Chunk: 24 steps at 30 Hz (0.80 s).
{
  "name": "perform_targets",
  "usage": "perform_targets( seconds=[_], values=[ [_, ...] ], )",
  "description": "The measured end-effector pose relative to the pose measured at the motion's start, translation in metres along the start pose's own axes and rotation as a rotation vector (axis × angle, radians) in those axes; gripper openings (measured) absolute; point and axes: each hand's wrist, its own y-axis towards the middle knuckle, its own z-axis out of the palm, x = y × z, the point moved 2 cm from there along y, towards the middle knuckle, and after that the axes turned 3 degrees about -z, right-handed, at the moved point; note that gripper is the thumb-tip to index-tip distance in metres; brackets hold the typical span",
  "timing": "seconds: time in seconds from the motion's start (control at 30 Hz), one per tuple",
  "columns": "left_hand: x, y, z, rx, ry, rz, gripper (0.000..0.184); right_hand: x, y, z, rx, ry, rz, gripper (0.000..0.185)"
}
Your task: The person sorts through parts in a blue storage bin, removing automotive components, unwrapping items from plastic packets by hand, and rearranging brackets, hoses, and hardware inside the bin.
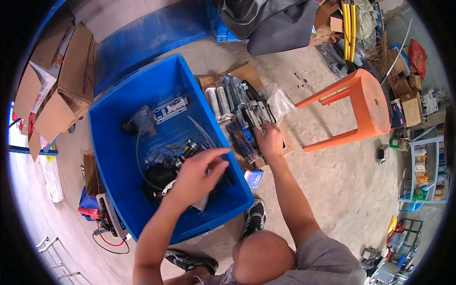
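Note:
My left hand (pixel 197 176) is held above the near right part of a large blue plastic bin (pixel 102 156), its thumb and fingers apart and nothing in them. Below it in the bin lie a black bundle (pixel 161 175) and loose metal fittings. To the bin's right, my right hand (pixel 270 142) reaches down into a flat cardboard box (pixel 247 72) packed with hand tools (pixel 232 90). Its fingers are bent onto the tools at the box's right side; what they grip is hidden. Near them lies a bundle of coloured thin rods (pixel 241 140).
An orange plastic stool (pixel 354 111) lies tipped on the floor to the right. Open cardboard boxes (pixel 71 71) stand at the left. Inside the bin are a grey bag (pixel 144 121) and a metal rail piece (pixel 171 110). A blue shelf (pixel 422 166) stands far right.

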Motion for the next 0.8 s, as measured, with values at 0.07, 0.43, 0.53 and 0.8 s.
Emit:
perform_targets(
  seconds=[0.07,0.43,0.53,0.8],
  values=[
    [-0.017,0.012,0.025,-0.009,-0.106,0.059,0.031,-0.017,0.000,0.005,0.031,-0.099,-0.097,0.025],
    [-0.022,0.035,0.076,0.092,-0.393,0.006,0.024,-0.036,0.018,0.017,0.214,-0.099,0.169,0.026],
    [-0.011,0.035,0.082,0.082,-0.433,-0.005,0.024,-0.025,0.021,0.011,0.219,-0.128,0.198,0.028],
    [-0.007,0.033,0.078,0.095,-0.502,-0.106,0.024,-0.012,0.027,-0.006,0.141,0.059,0.145,0.033]
  ],
)
